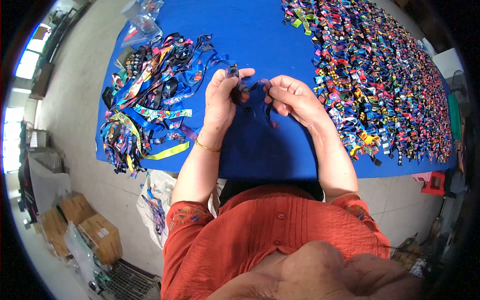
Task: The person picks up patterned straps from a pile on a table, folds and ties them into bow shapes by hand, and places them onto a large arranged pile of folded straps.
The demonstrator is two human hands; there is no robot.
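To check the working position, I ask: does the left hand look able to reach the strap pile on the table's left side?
Probably yes: the strap pile lies close beside the left hand, and nothing visible blocks the way. However, the hand holds a dark strap, which may hinder grasping.

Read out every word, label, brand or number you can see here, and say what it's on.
No text is readable.
White label on the brown cardboard box: too small to read.
Loose multicoloured printed fabric strips, left on the blue table: patterns show; any lettering is too small.
Rows of multicoloured fabric loops, right: also too small.
Dark purple-patterned fabric in left hand and right hand: too blurred.
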